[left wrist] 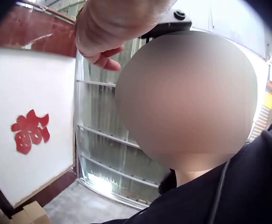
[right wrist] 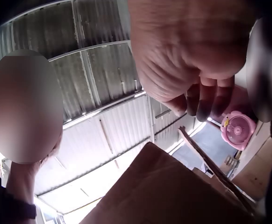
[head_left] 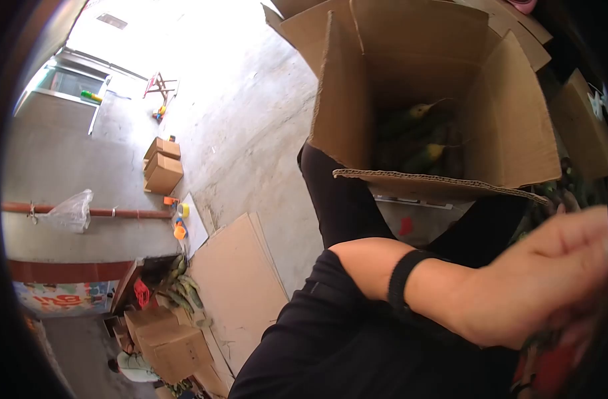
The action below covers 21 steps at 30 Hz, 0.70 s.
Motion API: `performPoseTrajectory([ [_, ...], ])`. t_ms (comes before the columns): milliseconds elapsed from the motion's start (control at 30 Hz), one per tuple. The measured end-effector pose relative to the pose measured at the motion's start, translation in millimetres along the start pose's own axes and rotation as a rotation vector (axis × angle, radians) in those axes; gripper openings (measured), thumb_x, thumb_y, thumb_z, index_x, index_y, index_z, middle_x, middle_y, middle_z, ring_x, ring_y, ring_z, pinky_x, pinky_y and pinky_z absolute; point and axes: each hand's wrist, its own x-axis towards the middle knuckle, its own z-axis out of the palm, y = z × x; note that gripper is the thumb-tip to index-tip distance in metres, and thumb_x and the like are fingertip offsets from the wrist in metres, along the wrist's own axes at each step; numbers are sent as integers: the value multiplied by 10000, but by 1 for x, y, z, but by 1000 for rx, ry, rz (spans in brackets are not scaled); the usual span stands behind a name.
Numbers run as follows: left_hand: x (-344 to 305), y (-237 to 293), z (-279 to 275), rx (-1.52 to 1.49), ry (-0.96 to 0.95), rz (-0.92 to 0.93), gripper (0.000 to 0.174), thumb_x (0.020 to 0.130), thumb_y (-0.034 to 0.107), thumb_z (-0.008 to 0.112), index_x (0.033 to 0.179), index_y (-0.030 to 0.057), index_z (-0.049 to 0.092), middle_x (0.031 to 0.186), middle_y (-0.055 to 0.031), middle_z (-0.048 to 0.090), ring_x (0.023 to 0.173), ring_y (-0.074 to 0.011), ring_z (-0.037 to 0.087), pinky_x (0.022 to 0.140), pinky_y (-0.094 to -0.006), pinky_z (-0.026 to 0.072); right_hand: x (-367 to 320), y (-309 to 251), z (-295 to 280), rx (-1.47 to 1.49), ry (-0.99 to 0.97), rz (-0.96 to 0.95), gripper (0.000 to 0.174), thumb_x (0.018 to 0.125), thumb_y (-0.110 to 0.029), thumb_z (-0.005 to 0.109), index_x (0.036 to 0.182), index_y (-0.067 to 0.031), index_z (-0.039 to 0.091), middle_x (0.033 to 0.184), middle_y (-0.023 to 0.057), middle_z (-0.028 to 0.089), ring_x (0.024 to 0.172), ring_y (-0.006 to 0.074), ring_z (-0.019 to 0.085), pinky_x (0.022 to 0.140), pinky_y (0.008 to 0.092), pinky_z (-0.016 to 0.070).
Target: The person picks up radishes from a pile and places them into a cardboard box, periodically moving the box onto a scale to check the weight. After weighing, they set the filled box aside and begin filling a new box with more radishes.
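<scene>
Filling seems only part done: the tall brown corrugated cardboard box (head_left: 410,100) stands open at the far right, its stiff flaps up and unsealed, with smooth green-yellow oblong fruit (head_left: 427,154) lying low inside. The right hand (right wrist: 192,60) hangs loosely curled near a matte flap, grasping nothing. The left hand (left wrist: 108,32) is raised, and I cannot tell its grip. The rough grey concrete floor (head_left: 250,133) spreads to the left.

Before us stands an open carton (head_left: 417,86) with fruit (head_left: 420,149) lying in its bottom, and its near flap (head_left: 437,183) crosses in front of our leg (head_left: 340,199). Left of the leg, a flat cardboard sheet (head_left: 241,286) lies on the floor (head_left: 250,133). Beyond the sheet sit tape rolls (head_left: 181,221), then two small boxes (head_left: 162,166) touching each other. By the sheet's other end, more cartons (head_left: 171,342) are piled together.
</scene>
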Motion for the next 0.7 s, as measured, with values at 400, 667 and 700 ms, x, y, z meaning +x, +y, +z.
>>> performPoseTrajectory([
  [400, -6, -42, -21, 38, 70, -66, 219, 970, 240, 443, 898, 34, 463, 777, -34, 490, 594, -133, 505, 597, -308, 521, -46, 141, -116, -119, 48, 133, 240, 917, -39, 503, 1140, 33, 554, 1128, 87, 581, 1029, 141, 537, 909, 278, 416],
  [667, -11, -22, -9, 83, 67, -132, 215, 967, 231, 448, 882, 34, 461, 772, -36, 490, 591, -135, 502, 593, -307, 516, -59, 166, -135, -186, 105, 176, 243, 924, -64, 505, 1145, 24, 558, 1118, 83, 589, 1023, 142, 540, 912, 276, 412],
  [700, -10, -23, -9, 91, 63, -142, 215, 966, 230, 449, 880, 34, 460, 771, -36, 490, 590, -135, 502, 592, -307, 516, -59, 170, -136, -192, 114, 177, 244, 925, -67, 506, 1145, 23, 558, 1117, 82, 590, 1023, 142, 540, 912, 276, 412],
])
